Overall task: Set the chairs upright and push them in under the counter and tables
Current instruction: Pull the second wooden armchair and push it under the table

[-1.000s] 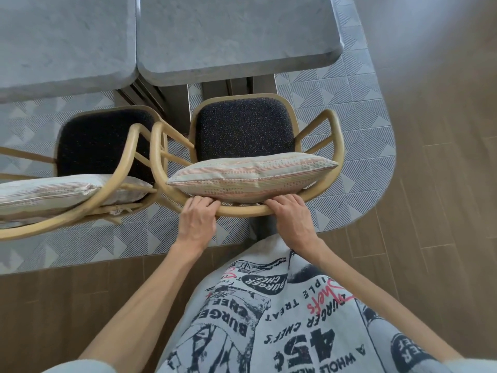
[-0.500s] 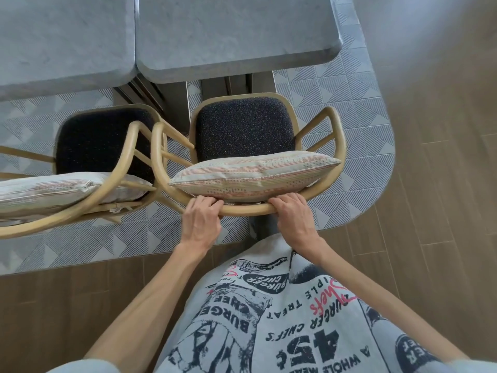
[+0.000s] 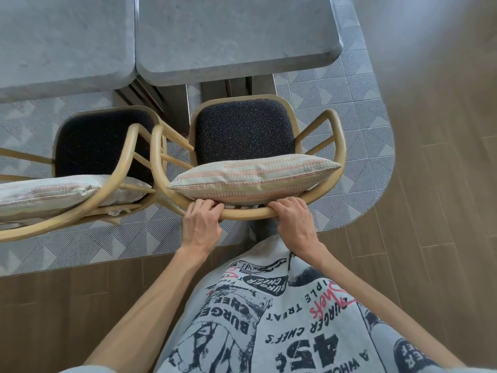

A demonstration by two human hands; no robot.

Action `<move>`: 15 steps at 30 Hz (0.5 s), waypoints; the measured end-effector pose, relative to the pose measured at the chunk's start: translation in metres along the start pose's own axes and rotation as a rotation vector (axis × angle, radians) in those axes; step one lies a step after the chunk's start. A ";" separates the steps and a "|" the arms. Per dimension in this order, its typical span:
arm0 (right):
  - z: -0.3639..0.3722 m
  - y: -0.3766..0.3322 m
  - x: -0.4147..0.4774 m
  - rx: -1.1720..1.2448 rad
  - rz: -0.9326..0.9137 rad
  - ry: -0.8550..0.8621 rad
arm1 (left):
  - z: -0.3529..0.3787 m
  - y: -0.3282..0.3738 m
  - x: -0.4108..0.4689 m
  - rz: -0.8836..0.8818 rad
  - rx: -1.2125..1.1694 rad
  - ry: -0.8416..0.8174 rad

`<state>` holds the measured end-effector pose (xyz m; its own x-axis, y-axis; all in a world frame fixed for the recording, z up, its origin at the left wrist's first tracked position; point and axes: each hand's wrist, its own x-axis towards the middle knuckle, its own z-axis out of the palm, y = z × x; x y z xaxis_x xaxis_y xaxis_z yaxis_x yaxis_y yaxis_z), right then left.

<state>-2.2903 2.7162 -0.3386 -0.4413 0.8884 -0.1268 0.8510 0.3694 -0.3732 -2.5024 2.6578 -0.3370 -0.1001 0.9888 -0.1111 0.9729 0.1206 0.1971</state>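
A tan wooden armchair with a dark speckled seat stands upright directly in front of me, facing a grey stone table. A striped cushion leans against its curved backrest. My left hand and my right hand both grip the top rail of that backrest, about a cushion's width apart. The seat's front edge sits just short of the table's edge. A second matching chair with its own cushion stands upright to the left, its armrest almost touching the first chair.
A second grey table adjoins the first on the left. Dark metal table legs stand between the two chairs' seats. Both chairs rest on a patterned grey tile area; wood flooring lies to the right and behind me.
The chair has shifted slightly forward toward the table, with both hands keeping their grip on the backrest. The left chair has not moved.
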 end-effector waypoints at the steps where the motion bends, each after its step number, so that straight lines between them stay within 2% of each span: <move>1: 0.000 0.000 0.000 0.003 -0.002 0.002 | 0.000 0.000 0.000 -0.003 0.001 -0.002; 15: -0.003 0.006 0.006 0.038 0.022 0.031 | -0.006 0.006 0.008 0.026 0.037 -0.034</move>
<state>-2.2872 2.7248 -0.3385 -0.4133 0.9043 -0.1069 0.8486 0.3399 -0.4053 -2.4985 2.6674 -0.3304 -0.0679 0.9879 -0.1391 0.9822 0.0907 0.1646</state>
